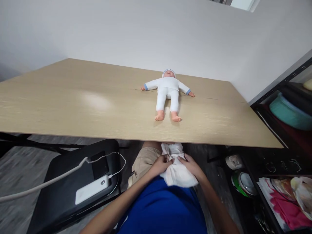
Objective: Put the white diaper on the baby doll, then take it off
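Note:
A baby doll (pixel 167 94) in white clothes and a cap lies on its back on the wooden table (pixel 85 104), arms spread, feet toward me. Below the table's front edge, over my lap, I hold a white diaper (pixel 175 165) with both hands. My left hand (pixel 161 164) grips its left side, fingers curled onto the padding. My right hand (pixel 192 165) grips the right side the same way. Both hands are well short of the doll.
A black chair (pixel 60 195) at my left carries a white power bank (pixel 92 193), a dark phone (pixel 99 165) and a white cable. Dark shelves (pixel 280 130) on the right hold a teal bowl (pixel 290 112), cups and bags.

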The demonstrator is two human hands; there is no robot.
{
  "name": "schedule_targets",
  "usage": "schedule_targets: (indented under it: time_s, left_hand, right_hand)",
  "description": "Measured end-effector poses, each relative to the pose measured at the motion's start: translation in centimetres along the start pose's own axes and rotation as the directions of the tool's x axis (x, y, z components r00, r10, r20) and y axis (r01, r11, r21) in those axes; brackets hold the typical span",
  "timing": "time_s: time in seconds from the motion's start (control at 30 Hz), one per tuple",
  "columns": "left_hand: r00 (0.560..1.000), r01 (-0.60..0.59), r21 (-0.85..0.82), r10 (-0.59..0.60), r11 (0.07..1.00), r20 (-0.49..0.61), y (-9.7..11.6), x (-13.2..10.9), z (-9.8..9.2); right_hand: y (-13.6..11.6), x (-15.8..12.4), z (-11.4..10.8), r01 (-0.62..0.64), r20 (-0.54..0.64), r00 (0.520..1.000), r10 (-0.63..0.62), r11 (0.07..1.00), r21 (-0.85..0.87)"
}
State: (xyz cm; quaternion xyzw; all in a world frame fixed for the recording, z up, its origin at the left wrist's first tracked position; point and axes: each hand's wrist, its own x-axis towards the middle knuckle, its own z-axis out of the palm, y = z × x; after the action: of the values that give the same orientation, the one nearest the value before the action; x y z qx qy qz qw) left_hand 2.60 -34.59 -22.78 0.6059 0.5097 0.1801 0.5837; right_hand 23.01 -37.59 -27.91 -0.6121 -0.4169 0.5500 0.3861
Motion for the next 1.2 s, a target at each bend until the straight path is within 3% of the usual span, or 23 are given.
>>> schedule_targets:
  time_s: [0.1,0.2,0.3,0.43,0.6,0.73,0.87,0.97,1.03,1.2]
  left_hand:
    - [0.997,-0.067,-0.015,0.067,0.998,-0.04,0.7,-5.3,-0.3]
    - [0.969,-0.227,0.027,0.228,0.974,-0.09,1.1,-10.2,-0.8]
    - [0.924,-0.338,0.019,0.335,0.941,-0.185,0.8,-12.2,-1.1]
    - [0.923,-0.303,-0.086,0.269,0.949,-0.275,0.3,-9.7,-1.1]
    - [0.955,-0.201,-0.274,0.126,0.94,-0.268,0.4,-4.3,-1.9]
    - [0.969,-0.157,-0.41,0.06,0.899,-0.239,0.2,-2.6,-2.4]
    - [0.964,-0.163,-0.491,0.031,0.856,-0.265,-0.2,-2.8,-2.1]
    - [0.964,-0.165,-0.501,0.031,0.85,-0.264,-0.4,-3.1,-1.7]
    - [0.961,-0.177,-0.476,0.047,0.861,-0.272,-0.7,-3.2,-1.6]
    - [0.92,-0.258,-0.25,0.158,0.933,-0.358,-0.6,-3.7,-2.1]
  right_hand:
    - [-2.4,-5.7,-0.8,0.022,0.128,0.991,-0.029,0.998,0.055]
    - [-6.2,-10.8,-1.1,0.086,0.169,0.982,-0.082,0.996,-0.015]
    - [-9.6,-12.2,-0.1,0.144,0.065,0.988,-0.143,0.989,-0.011]
    - [-10.8,-8.6,1.8,0.242,-0.092,0.966,-0.241,0.97,0.001]
    - [-8.1,-3.4,2.7,0.317,-0.065,0.945,-0.321,0.946,-0.065]
    - [-5.5,-3.0,2.6,0.314,-0.171,0.924,-0.342,0.934,-0.172]
    - [-5.8,-4.3,2.5,0.4,-0.271,0.81,-0.52,0.828,-0.394]
    - [-8.4,-4.3,2.7,0.493,-0.172,0.716,-0.676,0.665,-0.561]
    - [-10.6,-3.4,3.1,0.541,-0.04,0.692,-0.721,0.554,-0.632]
    - [-13.8,1.9,4.7,0.54,0.234,0.746,-0.623,0.361,-0.76]
